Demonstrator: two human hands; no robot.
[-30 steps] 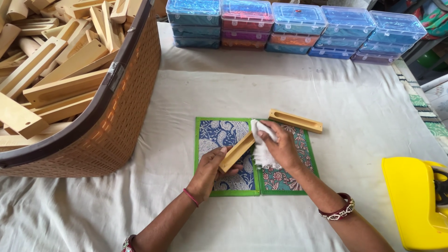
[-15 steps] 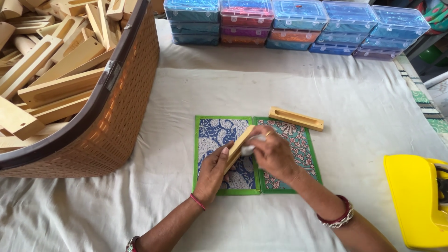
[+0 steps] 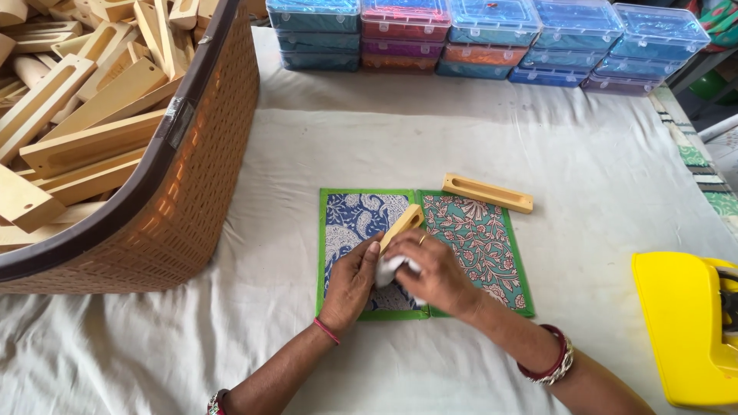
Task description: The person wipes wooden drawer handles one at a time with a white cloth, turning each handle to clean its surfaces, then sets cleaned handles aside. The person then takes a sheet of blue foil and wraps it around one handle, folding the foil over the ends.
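Observation:
My left hand [image 3: 350, 281] grips the near end of a long wooden block [image 3: 403, 225] that lies slantwise on a patterned cloth mat [image 3: 477, 238], blue on its left half and green on its right. My right hand [image 3: 430, 273] is closed around a small white cloth [image 3: 389, 269] and presses it against the block's near end, right beside my left thumb. A second wooden block with a long slot [image 3: 487, 193] lies flat just past the mat's far right corner, untouched.
A big brown woven basket [image 3: 184, 200] heaped with similar wooden blocks fills the left. Stacked clear plastic boxes [image 3: 492, 34] with coloured contents line the far edge. A yellow plastic object [image 3: 688, 330] sits at the right. A white cloth [image 3: 600, 146] covers the table.
My right hand with the white cloth has slid down the block from its far end toward its near end. The block has tilted slightly; my left hand stayed on it.

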